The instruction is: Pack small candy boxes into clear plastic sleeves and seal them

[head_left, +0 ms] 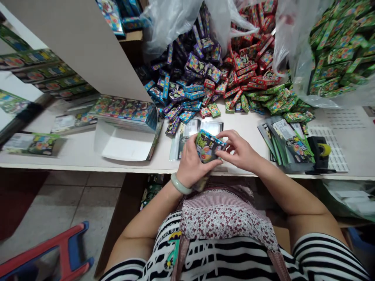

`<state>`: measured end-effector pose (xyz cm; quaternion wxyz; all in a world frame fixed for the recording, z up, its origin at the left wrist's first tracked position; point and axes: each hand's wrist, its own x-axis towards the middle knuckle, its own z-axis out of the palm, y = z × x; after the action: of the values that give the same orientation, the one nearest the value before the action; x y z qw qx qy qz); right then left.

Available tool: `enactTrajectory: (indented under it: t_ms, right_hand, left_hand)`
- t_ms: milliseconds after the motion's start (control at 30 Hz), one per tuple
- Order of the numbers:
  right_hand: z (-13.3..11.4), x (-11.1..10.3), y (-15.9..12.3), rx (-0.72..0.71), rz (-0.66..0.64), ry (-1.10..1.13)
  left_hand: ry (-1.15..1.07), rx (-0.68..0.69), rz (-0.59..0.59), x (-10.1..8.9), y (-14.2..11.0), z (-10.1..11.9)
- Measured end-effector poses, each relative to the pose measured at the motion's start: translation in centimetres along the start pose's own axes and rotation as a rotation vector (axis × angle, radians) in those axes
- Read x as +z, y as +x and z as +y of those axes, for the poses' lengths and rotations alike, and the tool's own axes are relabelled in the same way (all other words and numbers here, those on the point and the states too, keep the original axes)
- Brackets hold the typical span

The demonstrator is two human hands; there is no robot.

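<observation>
My left hand (190, 162) grips a stack of small colourful boxes (207, 146) just above the table's front edge, fingers wrapped round it. My right hand (238, 150) pinches the stack's right end with fingertips closed on it. A green bangle (179, 185) sits on my left wrist. Clear plastic sleeves with printed cards (190, 130) lie flat on the white table (84, 152) right behind my hands.
Heaps of small boxes lie behind: blue and purple (187, 78), red (249, 50), green (278, 99), more green in a plastic bag (336, 43). Printed card packs (288, 144) and a tape dispenser (320, 154) are on the right. An open display box (129, 121) stands left. A red-blue stool (58, 253) is on the floor.
</observation>
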<state>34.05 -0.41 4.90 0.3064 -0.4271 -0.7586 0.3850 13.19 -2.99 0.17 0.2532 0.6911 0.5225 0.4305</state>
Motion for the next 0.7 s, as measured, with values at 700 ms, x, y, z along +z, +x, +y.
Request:
enactTrajectory:
  t_ms: [700]
  right_hand:
    - [2.7,5.0,-4.9,0.139,0.379,0.306]
  left_hand:
    - [-0.427,-0.127,0.162,1.5,-4.3,-1.5]
